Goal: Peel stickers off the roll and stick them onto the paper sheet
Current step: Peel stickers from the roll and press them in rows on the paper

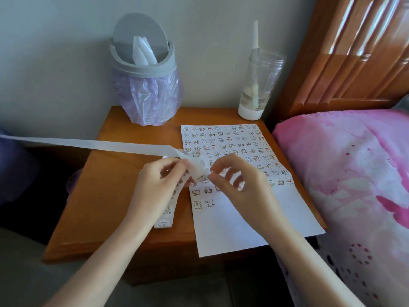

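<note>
L hand (pixel 158 187) & R hand (pixel 241 187) grips both pinch sticker strip (pixel 196 167) above sheet (pixel 234 224).

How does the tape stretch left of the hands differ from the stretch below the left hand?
The left stretch is blank; the lower stretch carries stickers. The left stretch runs straight off frame, clear of the table; the lower stretch curves down onto the table. Both are one white tape, meeting at the left hand.
</note>
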The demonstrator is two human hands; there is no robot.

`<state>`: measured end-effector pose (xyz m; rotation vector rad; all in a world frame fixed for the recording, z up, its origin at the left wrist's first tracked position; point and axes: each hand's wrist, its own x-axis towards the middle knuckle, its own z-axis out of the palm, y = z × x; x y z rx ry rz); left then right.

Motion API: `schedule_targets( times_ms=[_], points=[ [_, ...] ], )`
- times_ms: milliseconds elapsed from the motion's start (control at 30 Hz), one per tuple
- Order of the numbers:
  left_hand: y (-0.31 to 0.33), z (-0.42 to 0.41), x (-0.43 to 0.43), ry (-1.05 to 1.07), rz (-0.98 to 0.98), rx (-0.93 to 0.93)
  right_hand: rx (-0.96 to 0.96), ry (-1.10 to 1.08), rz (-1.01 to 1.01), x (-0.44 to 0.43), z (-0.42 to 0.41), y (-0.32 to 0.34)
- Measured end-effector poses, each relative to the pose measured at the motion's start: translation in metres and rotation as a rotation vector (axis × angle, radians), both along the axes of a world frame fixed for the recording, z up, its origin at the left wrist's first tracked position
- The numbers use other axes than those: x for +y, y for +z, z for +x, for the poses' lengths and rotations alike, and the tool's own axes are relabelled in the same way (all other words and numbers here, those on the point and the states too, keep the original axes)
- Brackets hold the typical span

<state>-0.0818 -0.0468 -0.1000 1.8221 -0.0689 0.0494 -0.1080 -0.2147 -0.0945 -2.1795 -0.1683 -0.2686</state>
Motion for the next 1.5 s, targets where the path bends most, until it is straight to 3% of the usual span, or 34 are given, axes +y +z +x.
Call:
schedule_targets(
  times_ms=[200,367,600,933,1000,1167,1333,1500],
  points=[
    [0.007,-0.005,-0.001,-0.005,-0.065,-0.034,-0.208,0.085,-0.093,0.005,0.002,-0.003],
    [0.011,-0.008,-0.003,-0.045,-0.113,0.028,-0.163,0.065,0.058,0.005,0.001,-0.001],
    [0.009,-0.009,-0.005,-0.115,-0.076,0.019,-0.168,0.057,0.068,0.003,0.000,0.001],
    [0.000,-0.005,-0.005,-0.101,-0.053,0.026,-0.224,0.027,-0.205,0.001,0.001,0.000],
    [-0.003,-0.003,-0.004,-0.083,-0.037,0.024,-0.160,0.049,-0.192,0.000,-0.001,0.004],
    [-0.008,0.000,-0.003,-0.078,0.051,0.018,0.104,0.046,0.077,-0.017,-0.003,0.019],
    [-0.009,-0.004,-0.005,-0.076,0.126,-0.016,0.394,0.036,0.068,-0.033,0.002,0.016],
    [-0.010,-0.003,-0.005,-0.061,0.158,-0.033,0.443,0.045,0.029,-0.028,0.002,0.008]
  ],
)
